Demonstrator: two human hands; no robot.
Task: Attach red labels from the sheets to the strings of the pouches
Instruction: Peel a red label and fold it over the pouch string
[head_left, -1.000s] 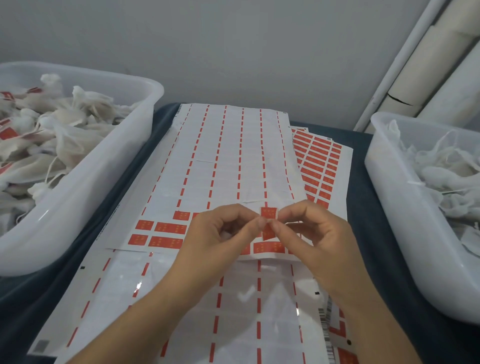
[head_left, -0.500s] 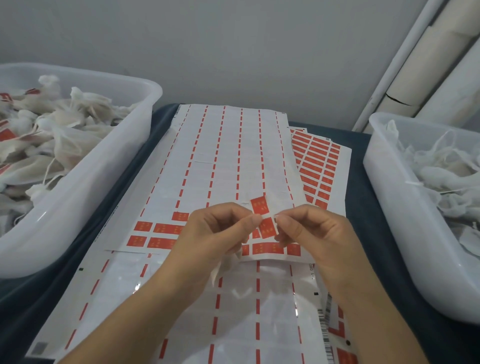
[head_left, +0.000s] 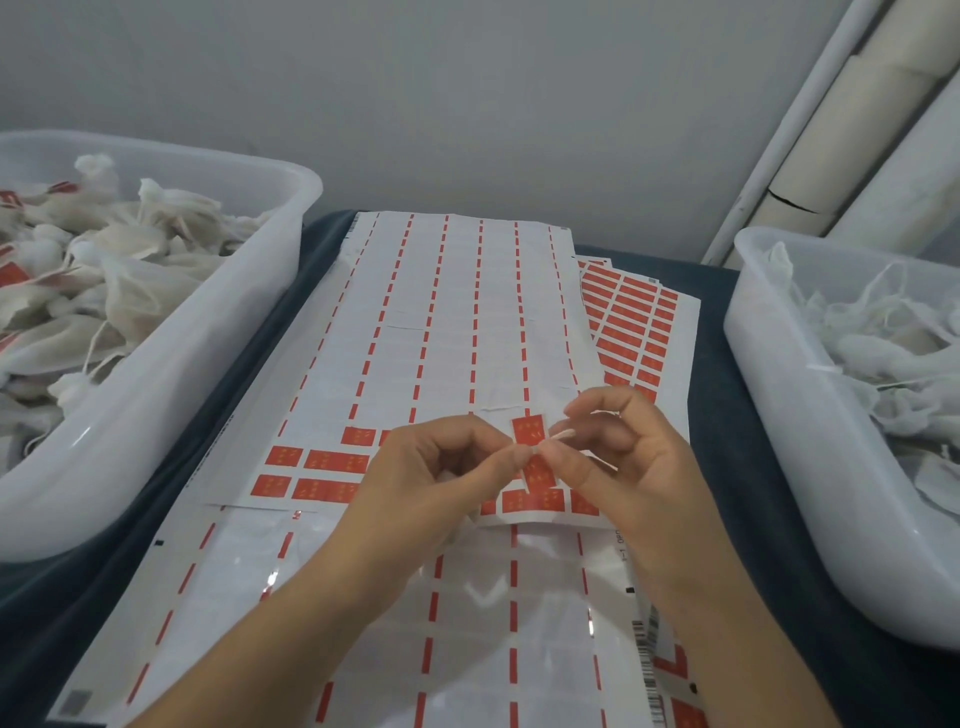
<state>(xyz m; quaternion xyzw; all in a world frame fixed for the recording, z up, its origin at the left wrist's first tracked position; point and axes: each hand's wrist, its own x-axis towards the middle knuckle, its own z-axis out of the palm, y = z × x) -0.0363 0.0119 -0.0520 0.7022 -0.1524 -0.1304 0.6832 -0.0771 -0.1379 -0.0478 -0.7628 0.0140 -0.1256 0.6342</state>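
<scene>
Both hands meet above the middle of the sheets, fingertips almost touching. The left hand (head_left: 431, 483) pinches the small red rectangular label (head_left: 528, 432) between thumb and forefinger, its grip narrow and closed on the label's lower edge, so the label stands upright above the fingertips. The right hand (head_left: 618, 457) has thumb and forefinger pressed together right beside the label; its grip is narrow, and it appears to pinch something thin and pale there, though whether that is a pouch string I cannot tell. Its other fingers are curled above.

Under the hands lies the long white backing sheet with dashed red strips (head_left: 457, 322), mostly stripped, with a few red labels left in its nearest rows. A second sheet still full of red labels (head_left: 636, 322) pokes out from beneath its right edge, and another stripped sheet (head_left: 363, 623) lies nearest the person.

All rest on the dark blue table (head_left: 711, 395). On the left stands a translucent white plastic tub (head_left: 171, 384) heaped with white fabric pouches (head_left: 119, 270), some showing red labels. On the right, a second translucent white tub (head_left: 810, 457) holds more white pouches with loose strings (head_left: 883, 332).
</scene>
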